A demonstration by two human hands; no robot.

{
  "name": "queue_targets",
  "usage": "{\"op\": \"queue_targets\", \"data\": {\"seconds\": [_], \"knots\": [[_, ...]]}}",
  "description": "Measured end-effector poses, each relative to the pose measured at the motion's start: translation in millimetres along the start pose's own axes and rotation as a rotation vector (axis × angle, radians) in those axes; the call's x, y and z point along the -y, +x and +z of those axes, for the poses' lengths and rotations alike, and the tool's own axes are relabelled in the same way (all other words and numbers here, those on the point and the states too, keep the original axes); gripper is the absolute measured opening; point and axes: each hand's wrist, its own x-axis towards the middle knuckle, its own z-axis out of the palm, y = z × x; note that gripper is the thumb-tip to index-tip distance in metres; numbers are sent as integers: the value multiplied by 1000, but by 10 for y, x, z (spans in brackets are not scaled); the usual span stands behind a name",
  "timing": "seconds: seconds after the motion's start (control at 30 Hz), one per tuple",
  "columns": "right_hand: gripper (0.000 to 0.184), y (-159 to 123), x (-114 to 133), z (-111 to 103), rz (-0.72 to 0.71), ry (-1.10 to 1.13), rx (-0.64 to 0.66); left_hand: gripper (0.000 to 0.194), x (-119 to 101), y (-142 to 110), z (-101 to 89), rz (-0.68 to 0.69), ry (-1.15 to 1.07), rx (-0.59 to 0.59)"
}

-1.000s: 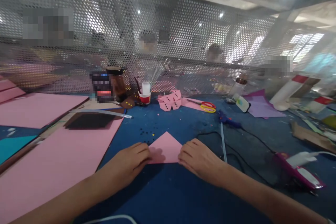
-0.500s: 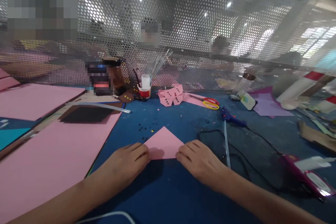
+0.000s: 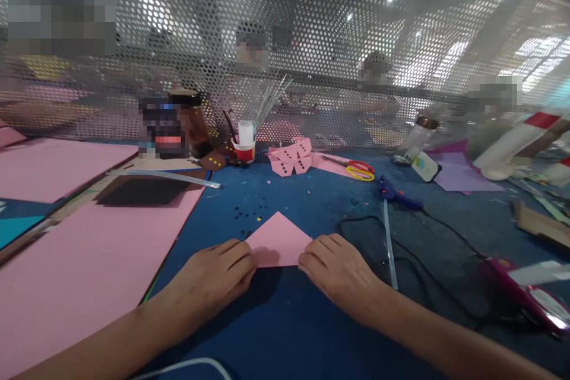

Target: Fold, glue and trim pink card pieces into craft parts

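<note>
A pink paper triangle [image 3: 278,240] lies flat on the blue table [image 3: 303,326], its apex pointing away from the person and its long edge nearest them. It is plain, smooth and looks folded, though layers cannot be told apart. It sits just right of the large pink sheet [image 3: 89,273], apart from it.

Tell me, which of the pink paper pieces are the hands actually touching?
The small pink triangle, pinned between left hand and right hand; the big pink sheets lie untouched.
</note>
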Motion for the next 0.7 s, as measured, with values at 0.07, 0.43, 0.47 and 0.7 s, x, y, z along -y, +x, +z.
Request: {"op": "queue_targets", "data": {"seconds": [0.07,0.43,0.47,0.7], "knots": [[15,10,-8,12,3,11,-21,20,-1,-2,8,-35,-49,-15],[21,24,-37,-46,2,66,-52,17,-38,-42,-34,-127,-192,37],[21,24,-36,-48,7,79,-58,18,-35,-46,-30,-140,-217,30],[16,30,-31,-22,103,220,-115,20,3,-58,6,-282,-397,39]]}}
